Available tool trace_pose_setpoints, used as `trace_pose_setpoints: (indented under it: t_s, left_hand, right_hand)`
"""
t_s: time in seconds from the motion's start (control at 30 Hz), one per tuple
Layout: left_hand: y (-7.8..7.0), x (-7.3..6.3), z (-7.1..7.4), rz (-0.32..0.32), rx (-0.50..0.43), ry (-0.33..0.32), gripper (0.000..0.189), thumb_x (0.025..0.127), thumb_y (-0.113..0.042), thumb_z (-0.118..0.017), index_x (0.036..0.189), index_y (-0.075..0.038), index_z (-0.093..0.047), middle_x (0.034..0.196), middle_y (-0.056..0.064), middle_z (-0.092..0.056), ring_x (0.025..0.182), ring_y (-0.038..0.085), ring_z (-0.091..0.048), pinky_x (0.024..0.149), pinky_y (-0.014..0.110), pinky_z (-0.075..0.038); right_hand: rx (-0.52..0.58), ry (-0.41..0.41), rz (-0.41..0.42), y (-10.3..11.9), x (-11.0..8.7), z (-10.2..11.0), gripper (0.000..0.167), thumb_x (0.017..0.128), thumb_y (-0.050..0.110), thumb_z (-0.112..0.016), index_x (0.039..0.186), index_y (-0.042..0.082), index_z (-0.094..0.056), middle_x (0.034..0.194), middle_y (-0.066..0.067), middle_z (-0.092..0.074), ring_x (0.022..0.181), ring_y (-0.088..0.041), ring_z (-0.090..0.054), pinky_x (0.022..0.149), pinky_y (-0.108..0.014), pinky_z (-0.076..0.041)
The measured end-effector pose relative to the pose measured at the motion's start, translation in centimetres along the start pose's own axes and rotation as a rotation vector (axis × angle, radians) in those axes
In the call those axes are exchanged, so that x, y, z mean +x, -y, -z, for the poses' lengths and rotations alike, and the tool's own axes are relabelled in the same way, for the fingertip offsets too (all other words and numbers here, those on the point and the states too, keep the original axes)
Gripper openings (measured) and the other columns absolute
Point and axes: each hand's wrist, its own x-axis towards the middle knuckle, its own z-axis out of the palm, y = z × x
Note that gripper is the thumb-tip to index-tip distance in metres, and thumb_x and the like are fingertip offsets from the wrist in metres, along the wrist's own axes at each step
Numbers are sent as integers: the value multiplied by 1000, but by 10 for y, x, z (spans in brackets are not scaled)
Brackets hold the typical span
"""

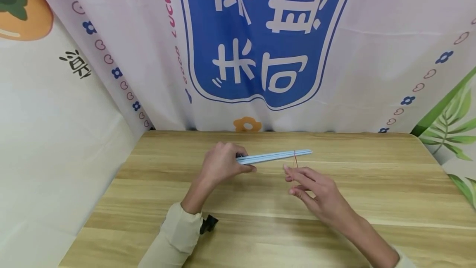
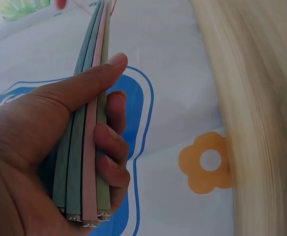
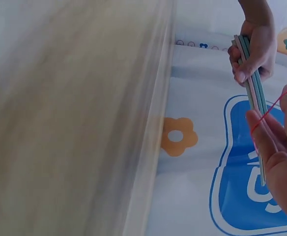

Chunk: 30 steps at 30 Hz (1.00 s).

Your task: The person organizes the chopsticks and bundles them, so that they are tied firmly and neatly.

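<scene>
My left hand [image 1: 222, 163] grips a bundle of chopsticks [image 1: 273, 157], thumb over one side and fingers curled round the other. The left wrist view shows green-blue sticks and a pink one [image 2: 89, 167] lying side by side, their square ends near the palm. A thin red rubber band [image 1: 296, 161] loops the bundle near its far end and stretches down to my right hand [image 1: 321, 193]. In the right wrist view the band [image 3: 273, 105] is hooked over the right hand's fingers and drawn taut across the sticks.
Below the hands lies a wood-grain table [image 1: 238, 226]. A printed cloth [image 1: 372, 53] with a blue panel hangs along the table's back edge. A black strap piece [image 1: 209, 223] juts from the left sleeve [image 1: 178, 230].
</scene>
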Motion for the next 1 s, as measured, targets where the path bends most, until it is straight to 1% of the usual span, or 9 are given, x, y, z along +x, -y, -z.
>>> trace_pose_setpoints:
  t_s: [0.13,0.27,0.37,0.47,0.53,0.63,0.73,0.87,1.0]
  left_hand:
    - [-1,1,-1,35,-20,-11,26,77,-39,-98,81,-19,-81,71,-8,-70,60,8,-53,55,25,-42]
    - [-2,0,-2,58,-38,-50,26,79,-39,-97,84,-18,-83,73,-7,-72,60,9,-54,54,25,-42]
    - [-3,0,-3,64,-46,-86,27,78,-39,-97,88,-16,-84,74,-7,-73,59,8,-52,53,25,-41]
    - [-4,0,-3,51,-43,-126,28,79,-38,-97,90,-15,-85,72,-6,-73,56,7,-50,51,24,-38]
    - [-5,-1,-3,34,-40,-149,28,79,-37,-97,90,-14,-86,71,-5,-72,54,7,-48,50,23,-36]
    - [-6,-1,-2,4,-37,-175,28,78,-36,-98,91,-15,-85,72,-5,-74,54,7,-48,50,22,-35]
    - [-7,-1,-1,-32,-34,-186,27,78,-34,-98,94,-16,-85,78,-4,-77,56,6,-51,51,21,-36]
    - [-8,-1,1,-83,-29,-179,28,78,-32,-98,97,-16,-84,85,-3,-81,60,6,-58,52,20,-39]
    - [-8,-2,1,-122,-27,-169,28,78,-31,-98,97,-17,-84,86,-3,-82,61,5,-61,53,20,-40]
  right_hand:
    - [1,-17,-81,8,0,-3,76,100,7,-73,165,1,-36,134,-16,-71,107,-27,-77,83,-18,-61]
    - [49,-60,-209,12,0,-8,98,94,-10,-74,171,4,-16,137,-21,-70,106,-23,-79,78,-21,-63]
    - [186,-71,-325,15,-1,-10,101,98,-8,-70,174,13,-6,141,-24,-66,111,-13,-78,77,-26,-64]
    - [391,-56,-422,17,0,-9,98,104,-5,-63,174,20,1,147,-26,-58,117,-6,-74,80,-35,-66]
    - [528,-48,-499,17,0,-6,93,108,-2,-58,174,24,2,150,-23,-54,119,-6,-73,84,-40,-66]
    - [671,-53,-621,16,3,1,83,112,7,-54,174,26,-2,149,-10,-55,121,-10,-73,89,-45,-64]
    - [751,-72,-707,14,6,8,73,114,14,-51,174,18,-9,143,2,-62,120,-11,-73,92,-43,-64]
    - [853,-106,-766,11,9,15,63,116,19,-48,170,9,-18,136,5,-67,117,-10,-74,94,-36,-63]
    - [917,-136,-779,7,9,19,50,116,20,-48,162,10,-30,132,2,-69,114,-10,-74,94,-31,-62]
